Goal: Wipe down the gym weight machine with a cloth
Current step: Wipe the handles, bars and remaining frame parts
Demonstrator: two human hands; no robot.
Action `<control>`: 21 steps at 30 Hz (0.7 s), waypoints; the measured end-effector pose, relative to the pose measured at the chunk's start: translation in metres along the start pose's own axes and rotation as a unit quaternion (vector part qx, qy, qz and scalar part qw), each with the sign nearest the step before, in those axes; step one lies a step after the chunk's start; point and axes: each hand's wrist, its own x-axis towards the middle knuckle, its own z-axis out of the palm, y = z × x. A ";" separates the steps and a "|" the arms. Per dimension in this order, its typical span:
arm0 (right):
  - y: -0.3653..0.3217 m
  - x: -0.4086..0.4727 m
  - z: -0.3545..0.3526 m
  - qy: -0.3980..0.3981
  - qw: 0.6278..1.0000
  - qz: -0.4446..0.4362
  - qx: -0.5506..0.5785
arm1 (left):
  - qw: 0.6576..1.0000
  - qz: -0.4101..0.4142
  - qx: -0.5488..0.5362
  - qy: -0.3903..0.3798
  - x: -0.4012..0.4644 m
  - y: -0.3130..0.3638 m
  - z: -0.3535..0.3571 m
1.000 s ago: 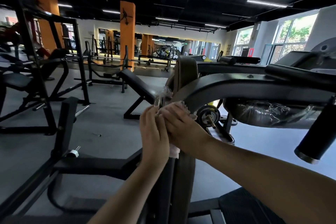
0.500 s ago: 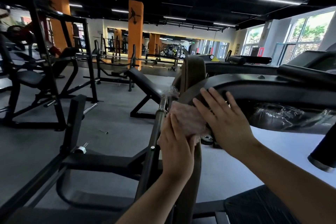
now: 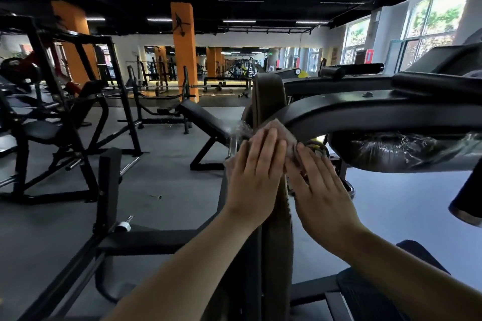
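- Centrally, the left hand [image 3: 257,177] lies flat, fingers straight and together, against the near left face of the upright brown pad [image 3: 270,101]; it grips nothing, and the flat palm seems set there to spread pressure over a broad patch.
- Cloth [image 3: 283,129]: a pale, pinkish rag, bunched at the junction where the pad meets the curved black arm [image 3: 339,112] of the weight machine. It sits under and just beyond the fingertips of both hands, so it is pressed rather than pinched.
- Right hand [image 3: 317,187]: fingers extended and slightly spread, on the right side of the pad, fingertips touching the lower edge of the cloth. No finger visibly curls round the rag; whether the hidden thumb hooks it cannot be told.
- Two-sided placement: the hands flank the narrow pad, probably so that the cloth is pressed against it from both sides and cannot slip off the edge.
- Clear plastic wrap [image 3: 240,128] shows just left of the cloth, on the chrome bar beside the pad; a wrapped dark roller [image 3: 396,154] hangs under the black arm, well to the right.
- Background: an incline bench [image 3: 206,122] and black racks [image 3: 78,101] stand apart on the grey floor [image 3: 161,174].
- Judged stage: wiping is under way at the top of the pad; the curved arm and lower frame look not yet reached.
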 end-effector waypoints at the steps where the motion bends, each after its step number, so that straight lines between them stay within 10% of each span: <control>1: -0.001 -0.003 0.002 -0.012 1.000 0.012 0.002 | 0.999 0.046 0.016 -0.003 -0.002 -0.006 0.001; 12: -0.008 -0.039 0.036 -0.226 0.970 0.008 0.094 | 0.905 0.344 0.172 -0.182 0.027 -0.043 -0.041; 17: -0.001 -0.043 0.028 -0.250 0.957 0.008 0.147 | 0.850 0.342 0.236 -0.324 0.038 -0.023 -0.051; 21: -0.002 -0.048 0.029 -0.272 0.944 0.033 0.183 | 0.684 0.421 0.460 -0.378 0.051 0.016 -0.051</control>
